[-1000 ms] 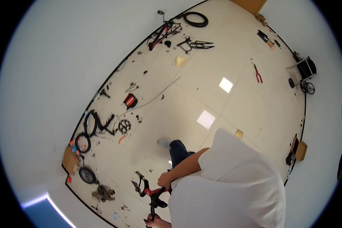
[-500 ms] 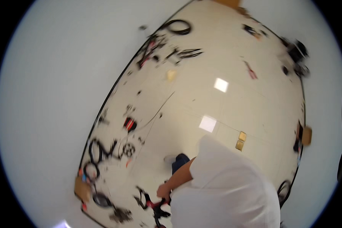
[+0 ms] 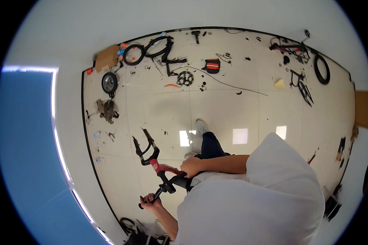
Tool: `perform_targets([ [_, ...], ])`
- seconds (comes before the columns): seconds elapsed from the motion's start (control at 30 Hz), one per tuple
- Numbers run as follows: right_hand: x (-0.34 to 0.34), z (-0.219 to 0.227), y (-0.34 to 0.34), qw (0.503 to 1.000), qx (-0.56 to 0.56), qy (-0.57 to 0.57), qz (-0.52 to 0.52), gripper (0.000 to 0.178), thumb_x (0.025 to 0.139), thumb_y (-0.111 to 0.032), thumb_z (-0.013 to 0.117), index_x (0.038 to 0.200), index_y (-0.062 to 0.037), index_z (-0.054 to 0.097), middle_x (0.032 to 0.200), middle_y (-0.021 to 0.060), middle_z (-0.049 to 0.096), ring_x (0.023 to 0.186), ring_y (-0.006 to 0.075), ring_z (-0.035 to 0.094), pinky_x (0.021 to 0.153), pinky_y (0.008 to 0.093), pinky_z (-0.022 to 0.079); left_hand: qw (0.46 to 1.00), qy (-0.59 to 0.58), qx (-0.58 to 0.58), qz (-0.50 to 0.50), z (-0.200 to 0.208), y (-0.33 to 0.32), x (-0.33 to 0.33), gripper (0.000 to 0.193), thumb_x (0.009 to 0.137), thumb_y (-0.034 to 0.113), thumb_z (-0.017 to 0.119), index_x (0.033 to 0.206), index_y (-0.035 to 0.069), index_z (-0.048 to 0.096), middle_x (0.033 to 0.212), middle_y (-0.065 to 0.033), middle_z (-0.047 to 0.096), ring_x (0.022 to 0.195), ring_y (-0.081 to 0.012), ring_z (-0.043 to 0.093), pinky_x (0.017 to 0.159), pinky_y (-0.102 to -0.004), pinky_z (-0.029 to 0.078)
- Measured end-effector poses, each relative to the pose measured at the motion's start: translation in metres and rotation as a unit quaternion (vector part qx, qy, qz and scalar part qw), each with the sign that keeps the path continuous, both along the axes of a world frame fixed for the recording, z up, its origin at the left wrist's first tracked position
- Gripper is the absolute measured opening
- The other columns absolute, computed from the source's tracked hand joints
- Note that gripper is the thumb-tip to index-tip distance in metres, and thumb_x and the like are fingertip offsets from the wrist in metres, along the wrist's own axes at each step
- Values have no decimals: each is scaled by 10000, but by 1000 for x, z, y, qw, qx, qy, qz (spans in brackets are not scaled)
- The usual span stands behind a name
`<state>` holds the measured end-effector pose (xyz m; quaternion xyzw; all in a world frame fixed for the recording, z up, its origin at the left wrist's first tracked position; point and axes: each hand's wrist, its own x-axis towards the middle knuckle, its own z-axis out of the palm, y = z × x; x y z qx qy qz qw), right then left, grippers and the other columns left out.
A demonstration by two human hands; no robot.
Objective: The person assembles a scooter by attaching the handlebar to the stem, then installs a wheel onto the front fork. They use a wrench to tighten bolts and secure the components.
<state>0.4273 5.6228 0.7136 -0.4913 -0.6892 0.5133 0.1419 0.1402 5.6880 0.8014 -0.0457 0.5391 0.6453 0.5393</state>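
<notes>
A small bicycle frame (image 3: 155, 164), red at its head tube, hangs in front of me. Its black fork (image 3: 152, 158) points away from me, with two bare legs and no wheel between them. A black handlebar (image 3: 158, 193) crosses it at the stem. My left hand (image 3: 150, 201) is closed around one end of the bar, fingers wrapped over it. At the other end my right hand (image 3: 191, 166) is closed at the bar's grip, beside the red tube. My arm and shirt hide the frame's rear part.
Bicycle parts lie along the far wall: tires (image 3: 133, 54), a chainring (image 3: 185, 78), a red and black bag (image 3: 212, 65) and a long cable (image 3: 237, 87). A cardboard box (image 3: 106, 58) stands in the far left corner. A wheel (image 3: 109, 83) and a brown bundle (image 3: 106, 110) lie along the left wall.
My view has swung round to the left and is sharper. The frame and fork have come further into view, and my left hand now shows on the handlebar.
</notes>
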Motion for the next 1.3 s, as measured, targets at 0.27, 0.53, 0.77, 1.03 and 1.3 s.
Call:
perform_targets([
  [0.27,-96,5,-17,987,35,-2,157,370,695,-384,668,794,-28,682,792,189,667,769,375,655,666,468,516,976,-37,9,217,0,-134,-99,475,928,215,484,543,180,206,437,35,209,361,-129,205,361,-284,237],
  [0.53,-209,10,-125,943,47,-82,318,338,691,-367,657,816,-59,715,789,192,672,772,358,663,673,460,521,940,-125,-17,316,-68,-337,-205,485,936,228,423,509,211,195,413,33,212,342,-156,275,395,-280,303],
  [0.77,-413,-32,-311,854,18,-170,491,655,733,-745,544,834,-123,721,759,132,674,771,350,649,638,470,504,897,-187,-93,391,-112,-585,-361,408,893,298,461,594,195,203,453,46,235,376,-116,271,379,-256,274],
  [1.03,-519,-3,-473,723,111,-230,642,664,725,-746,547,797,-110,726,723,158,663,719,346,655,620,441,523,719,-278,-7,637,-102,-813,-361,380,889,223,469,608,171,219,493,38,192,388,-126,212,378,-260,252],
  [1.3,-653,-5,-650,488,162,-197,835,488,782,-534,600,810,-61,714,761,199,667,754,360,662,689,439,532,474,-258,71,839,-139,-1011,-297,376,897,222,464,605,185,229,472,48,204,357,-118,200,343,-247,260],
])
